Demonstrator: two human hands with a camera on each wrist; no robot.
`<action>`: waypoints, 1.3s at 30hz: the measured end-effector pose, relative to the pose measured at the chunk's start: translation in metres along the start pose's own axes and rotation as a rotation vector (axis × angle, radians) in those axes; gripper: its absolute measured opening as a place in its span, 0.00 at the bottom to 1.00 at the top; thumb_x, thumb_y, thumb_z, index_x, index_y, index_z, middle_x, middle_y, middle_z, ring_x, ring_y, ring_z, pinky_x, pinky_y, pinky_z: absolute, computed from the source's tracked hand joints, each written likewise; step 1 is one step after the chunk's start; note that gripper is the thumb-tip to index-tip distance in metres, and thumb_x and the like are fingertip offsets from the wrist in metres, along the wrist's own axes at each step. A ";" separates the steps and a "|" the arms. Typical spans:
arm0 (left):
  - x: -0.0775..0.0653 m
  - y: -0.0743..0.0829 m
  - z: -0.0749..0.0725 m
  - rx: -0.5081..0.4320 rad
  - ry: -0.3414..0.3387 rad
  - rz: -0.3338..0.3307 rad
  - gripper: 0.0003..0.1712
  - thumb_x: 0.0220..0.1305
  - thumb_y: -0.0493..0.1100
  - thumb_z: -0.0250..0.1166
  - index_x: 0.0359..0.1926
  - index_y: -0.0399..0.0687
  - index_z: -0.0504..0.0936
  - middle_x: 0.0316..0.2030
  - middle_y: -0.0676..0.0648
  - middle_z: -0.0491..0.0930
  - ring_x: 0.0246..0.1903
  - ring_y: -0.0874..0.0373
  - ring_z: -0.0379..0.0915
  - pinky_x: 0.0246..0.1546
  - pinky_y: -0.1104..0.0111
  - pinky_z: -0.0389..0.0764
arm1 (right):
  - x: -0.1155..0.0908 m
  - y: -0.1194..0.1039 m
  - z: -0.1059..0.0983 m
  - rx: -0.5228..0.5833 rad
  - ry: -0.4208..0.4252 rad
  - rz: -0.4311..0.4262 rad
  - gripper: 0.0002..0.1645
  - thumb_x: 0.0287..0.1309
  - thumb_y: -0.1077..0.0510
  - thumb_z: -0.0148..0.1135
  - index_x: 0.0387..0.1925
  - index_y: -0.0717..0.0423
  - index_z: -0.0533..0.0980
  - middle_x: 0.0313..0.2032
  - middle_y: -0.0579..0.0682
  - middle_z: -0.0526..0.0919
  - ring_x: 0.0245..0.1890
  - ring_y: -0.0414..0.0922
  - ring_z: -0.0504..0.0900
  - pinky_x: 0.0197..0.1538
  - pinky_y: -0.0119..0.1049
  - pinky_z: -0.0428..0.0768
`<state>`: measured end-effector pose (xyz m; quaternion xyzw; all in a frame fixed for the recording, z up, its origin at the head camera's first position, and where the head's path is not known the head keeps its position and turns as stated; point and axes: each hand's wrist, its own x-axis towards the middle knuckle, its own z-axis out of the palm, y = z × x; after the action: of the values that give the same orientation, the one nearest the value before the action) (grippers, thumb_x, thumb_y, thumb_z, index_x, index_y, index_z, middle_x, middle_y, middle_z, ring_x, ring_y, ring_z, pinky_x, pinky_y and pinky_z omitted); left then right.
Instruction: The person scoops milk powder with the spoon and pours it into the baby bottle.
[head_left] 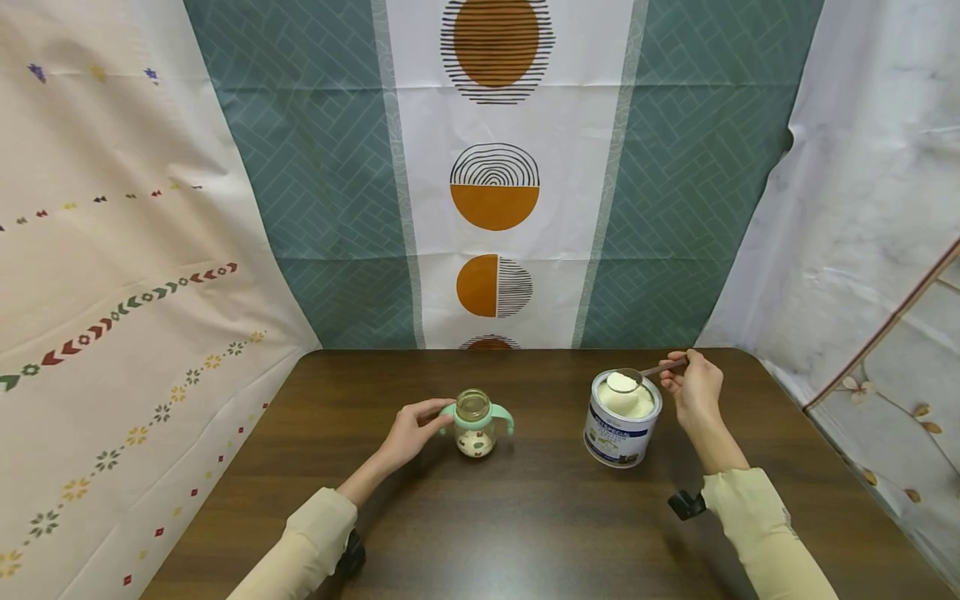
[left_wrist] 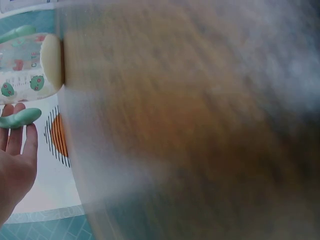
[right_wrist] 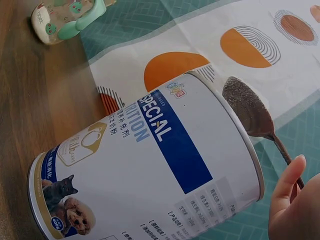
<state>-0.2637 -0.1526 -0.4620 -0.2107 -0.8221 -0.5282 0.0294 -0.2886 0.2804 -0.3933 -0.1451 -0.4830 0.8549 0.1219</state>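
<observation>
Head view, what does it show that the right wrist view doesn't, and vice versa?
Only the head view shows pale powder heaped inside the cylindrical white-and-blue can, plus both cream fabric sleeves.
Only the right wrist view clearly shows the underside of the dark, long-handled spoon, and the black cat and curly brown dog printed on the can.
Both share the can, the spoon, the right hand and the clear bottle with mint-green handles.

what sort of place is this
Possibly a staged tabletop set rather than a working kitchen: a teal-and-white cloth hangs behind the dark wood-grain table, a flower-patterned cloth drapes its left side, and a bottle and powder tin stand on top.
</observation>
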 end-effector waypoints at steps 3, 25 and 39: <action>0.001 0.000 0.000 -0.009 -0.006 0.004 0.18 0.66 0.40 0.62 0.56 0.42 0.80 0.52 0.41 0.83 0.44 0.66 0.80 0.43 0.65 0.82 | 0.000 -0.001 0.001 0.013 -0.006 0.002 0.26 0.74 0.58 0.36 0.23 0.57 0.75 0.17 0.47 0.80 0.12 0.38 0.73 0.19 0.27 0.74; 0.001 -0.001 0.000 -0.005 0.001 -0.012 0.18 0.66 0.40 0.63 0.56 0.43 0.80 0.51 0.41 0.83 0.45 0.62 0.81 0.42 0.72 0.80 | -0.003 -0.002 0.018 0.064 -0.011 -0.013 0.26 0.74 0.56 0.38 0.23 0.57 0.75 0.18 0.47 0.80 0.13 0.38 0.72 0.21 0.26 0.73; 0.001 -0.001 0.001 -0.002 0.003 -0.003 0.17 0.66 0.39 0.63 0.55 0.42 0.81 0.50 0.41 0.83 0.44 0.60 0.81 0.42 0.74 0.79 | -0.009 -0.002 0.032 0.062 -0.056 -0.018 0.26 0.74 0.57 0.38 0.22 0.57 0.75 0.18 0.48 0.80 0.14 0.39 0.72 0.22 0.27 0.73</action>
<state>-0.2652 -0.1520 -0.4628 -0.2088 -0.8217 -0.5295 0.0295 -0.2912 0.2530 -0.3751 -0.1127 -0.4608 0.8721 0.1203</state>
